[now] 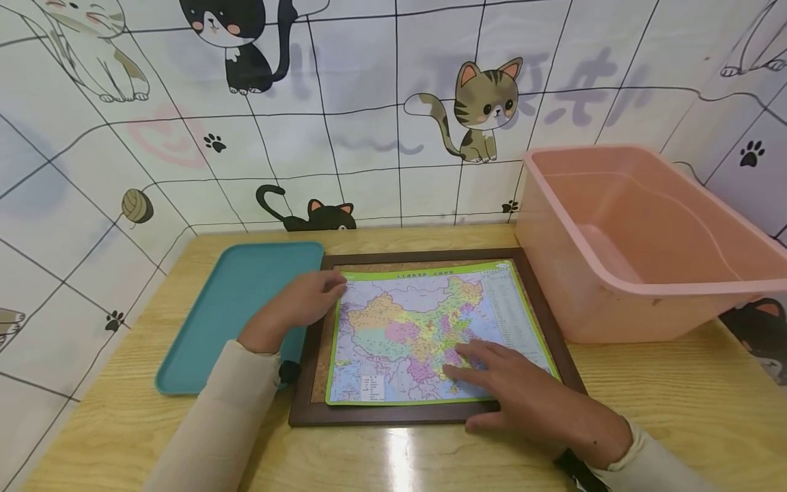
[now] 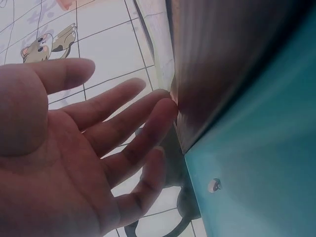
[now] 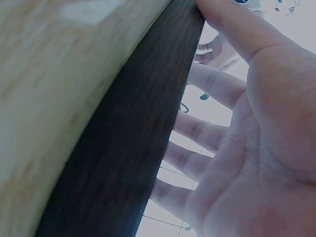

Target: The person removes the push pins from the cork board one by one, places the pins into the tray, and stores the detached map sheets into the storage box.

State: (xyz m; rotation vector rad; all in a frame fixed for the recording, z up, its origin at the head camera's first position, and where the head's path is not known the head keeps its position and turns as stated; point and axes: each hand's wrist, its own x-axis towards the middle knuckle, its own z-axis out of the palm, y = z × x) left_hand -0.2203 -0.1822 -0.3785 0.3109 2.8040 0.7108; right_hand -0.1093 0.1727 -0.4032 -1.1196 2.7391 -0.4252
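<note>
A map sheet with a green border lies on a cork board in a dark brown wooden frame. At the map's upper left corner is my left hand. Its fingers look relaxed in the left wrist view, with fingertips at the frame's edge. My right hand reaches over the lower right of the map, fingers spread. Its thumb lies by the frame's near edge. In the right wrist view the dark frame edge hides the right fingertips. Neither hand grips anything.
Left of the board lies a teal tray, with a small shiny piece on it. A pink plastic tub stands to the right. Behind the wooden table is a wall with cat drawings.
</note>
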